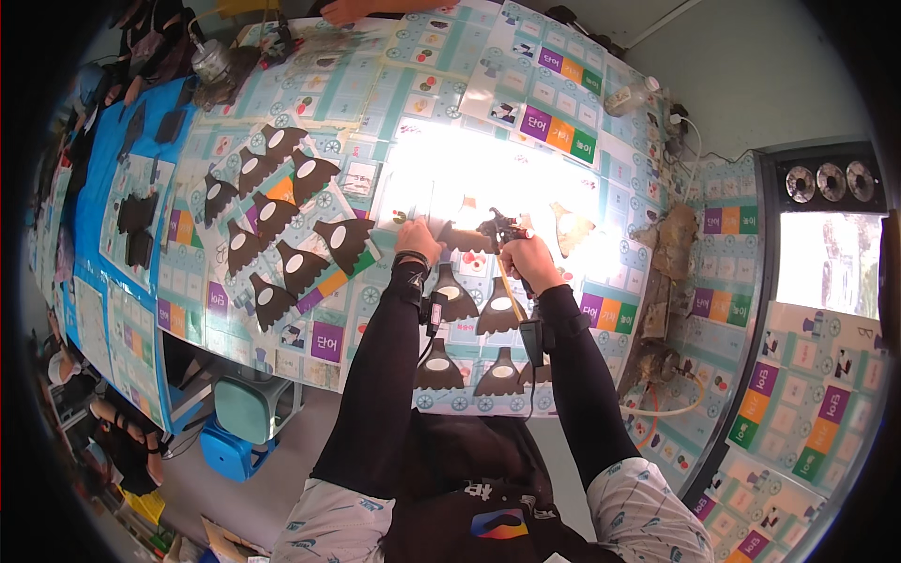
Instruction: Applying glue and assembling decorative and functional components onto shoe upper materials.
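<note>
My right hand (531,263) is closed around a small black spray gun (502,228), its nozzle toward the left. A thin yellow hose (511,293) hangs below that hand. My left hand (419,242) is pinched closed to the left of the gun; glare hides what lies between its fingers. Between the hands is a dark piece (465,236), partly washed out by light. Just below lie several dark bell-shaped pieces with pale ovals, such as a near piece (452,296) and another piece (497,308). A paler bell-shaped piece (571,228) lies right of the gun.
More bell-shaped pieces (275,218) lie in rows on a printed sheet to the left. A clear jar (631,97) stands at the far right. Across the table rests another person's hand (345,11). Blue stool (235,450) and grey stool (246,410) stand lower left.
</note>
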`<state>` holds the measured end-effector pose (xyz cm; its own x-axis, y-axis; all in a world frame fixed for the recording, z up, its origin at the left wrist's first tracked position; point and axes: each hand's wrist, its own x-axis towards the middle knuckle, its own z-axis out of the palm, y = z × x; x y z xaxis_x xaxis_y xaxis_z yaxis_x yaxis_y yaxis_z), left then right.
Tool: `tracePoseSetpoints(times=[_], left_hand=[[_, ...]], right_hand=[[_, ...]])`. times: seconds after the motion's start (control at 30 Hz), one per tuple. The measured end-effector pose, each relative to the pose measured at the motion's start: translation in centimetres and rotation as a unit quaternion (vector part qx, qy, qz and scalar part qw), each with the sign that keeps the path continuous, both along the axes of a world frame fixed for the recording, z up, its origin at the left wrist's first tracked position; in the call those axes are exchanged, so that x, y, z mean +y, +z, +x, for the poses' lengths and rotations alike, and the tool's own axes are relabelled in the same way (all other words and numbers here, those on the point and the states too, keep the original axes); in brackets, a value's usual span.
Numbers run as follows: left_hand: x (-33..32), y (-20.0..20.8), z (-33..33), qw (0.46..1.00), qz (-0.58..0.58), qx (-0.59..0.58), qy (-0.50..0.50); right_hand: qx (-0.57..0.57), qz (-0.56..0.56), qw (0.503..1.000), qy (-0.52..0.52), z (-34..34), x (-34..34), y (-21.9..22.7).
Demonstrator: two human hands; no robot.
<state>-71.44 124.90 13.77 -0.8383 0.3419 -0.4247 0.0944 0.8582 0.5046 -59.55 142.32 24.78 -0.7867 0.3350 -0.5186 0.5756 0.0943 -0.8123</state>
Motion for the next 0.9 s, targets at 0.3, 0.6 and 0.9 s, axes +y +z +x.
tracePoseSetpoints(times=[0.3,0.6,0.9], left_hand=[[0.1,0.5,0.0,1.0,0.002,-0.012,0.004],[-0.1,-0.3,0.1,1.0,0.003,0.008,0.003],[-0.9,-0.2,0.2,0.998,0.035,0.025,-0.036]], right_hand=[[-0.079,0.004,0.995,-0.058,-0.1,0.0,-0.7],[-0.043,-0.036,0.997,-0.056,-0.3,-0.4,-0.4],[-0.01,-0.06,0.997,-0.051,2.7,1.8,5.0]])
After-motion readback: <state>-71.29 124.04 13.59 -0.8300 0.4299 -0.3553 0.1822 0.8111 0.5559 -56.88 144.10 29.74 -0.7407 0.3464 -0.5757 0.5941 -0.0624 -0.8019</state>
